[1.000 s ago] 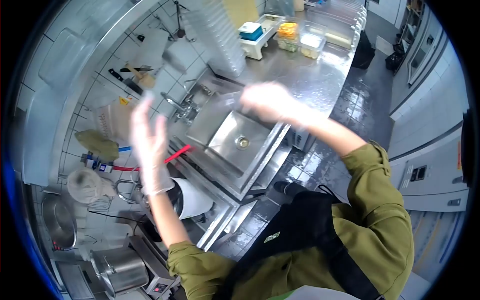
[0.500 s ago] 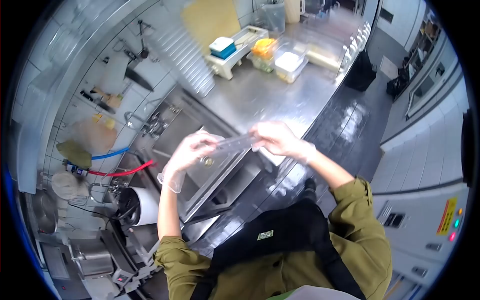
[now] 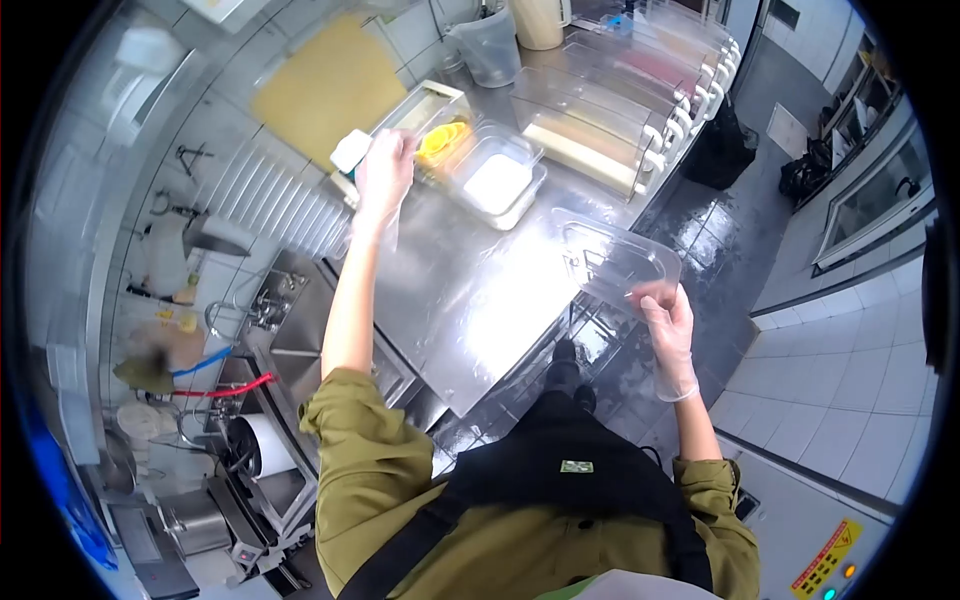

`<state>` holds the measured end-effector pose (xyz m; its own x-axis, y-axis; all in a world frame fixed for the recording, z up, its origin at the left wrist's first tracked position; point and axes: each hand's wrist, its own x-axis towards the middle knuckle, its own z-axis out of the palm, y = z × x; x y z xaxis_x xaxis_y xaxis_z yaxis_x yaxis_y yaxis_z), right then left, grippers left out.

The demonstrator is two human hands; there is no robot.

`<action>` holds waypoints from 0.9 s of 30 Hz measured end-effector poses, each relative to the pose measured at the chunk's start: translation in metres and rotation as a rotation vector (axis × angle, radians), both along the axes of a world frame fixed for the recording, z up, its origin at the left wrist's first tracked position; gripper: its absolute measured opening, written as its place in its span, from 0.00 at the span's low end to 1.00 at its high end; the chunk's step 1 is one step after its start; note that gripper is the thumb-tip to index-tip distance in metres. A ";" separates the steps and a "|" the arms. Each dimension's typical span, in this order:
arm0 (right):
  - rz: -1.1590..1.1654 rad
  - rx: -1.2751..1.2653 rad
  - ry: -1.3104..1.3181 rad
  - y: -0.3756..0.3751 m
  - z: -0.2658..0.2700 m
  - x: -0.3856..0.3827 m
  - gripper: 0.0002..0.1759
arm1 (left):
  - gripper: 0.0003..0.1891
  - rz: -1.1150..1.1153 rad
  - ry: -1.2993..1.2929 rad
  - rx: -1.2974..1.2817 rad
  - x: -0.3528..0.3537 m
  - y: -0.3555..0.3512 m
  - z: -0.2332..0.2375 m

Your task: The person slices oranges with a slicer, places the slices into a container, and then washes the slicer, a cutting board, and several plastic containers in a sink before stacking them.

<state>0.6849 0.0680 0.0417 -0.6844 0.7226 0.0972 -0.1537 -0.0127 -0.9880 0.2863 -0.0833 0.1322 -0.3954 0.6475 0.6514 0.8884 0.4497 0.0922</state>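
Observation:
My right hand, in a clear glove, pinches the near corner of a clear plastic lid, which is tilted over the counter's right edge. My left hand, also gloved, is stretched out over the back of the steel counter. Its fingers are bunched together beside a clear tub of orange slices; whether they hold anything is hidden. Partly behind that hand is a white block. To the right of the orange slices stands a clear container with a white top.
Clear lidded bins with white handles line the right of the counter. A yellow board and a jug stand at the back. The sink is on the left. The dark tiled floor looks wet.
Both hands were together over the sink with the clear lid between them. Now my left hand has let go and reached forward to the tubs, while my right hand has carried the lid rightward.

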 end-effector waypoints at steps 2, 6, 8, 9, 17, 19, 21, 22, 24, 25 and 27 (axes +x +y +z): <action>-0.022 0.028 -0.014 0.016 -0.006 -0.006 0.05 | 0.07 0.169 0.022 -0.085 -0.037 0.040 -0.027; -0.051 0.232 -0.122 0.067 -0.005 -0.015 0.04 | 0.07 0.319 0.030 -0.188 -0.103 0.084 -0.114; -0.111 0.131 -0.153 0.085 -0.004 -0.021 0.04 | 0.07 0.332 -0.152 -0.186 -0.094 0.091 -0.120; -0.127 0.132 -0.157 0.095 -0.004 -0.026 0.03 | 0.08 0.342 -0.238 -0.193 -0.089 0.092 -0.117; -0.051 0.030 -0.123 0.132 -0.007 -0.087 0.03 | 0.12 0.186 -0.370 -0.164 -0.088 0.092 -0.113; 0.075 0.151 -0.160 0.138 -0.007 -0.105 0.02 | 0.15 0.189 -0.366 -0.119 -0.070 0.080 -0.116; 0.208 0.395 -0.040 0.146 -0.006 -0.132 0.03 | 0.18 0.189 -0.294 -0.101 -0.053 0.085 -0.101; 0.284 0.616 0.000 0.152 0.001 -0.145 0.04 | 0.19 0.194 -0.623 -0.029 -0.033 0.088 -0.091; 0.383 0.992 0.091 0.154 0.032 -0.171 0.06 | 0.24 0.089 -1.296 0.203 0.011 0.076 -0.100; 0.425 1.101 0.138 0.155 0.043 -0.183 0.07 | 0.24 0.045 -1.474 0.139 0.029 0.076 -0.084; 0.495 1.315 0.242 0.158 0.056 -0.205 0.09 | 0.24 -0.072 -1.709 0.254 0.051 0.057 -0.070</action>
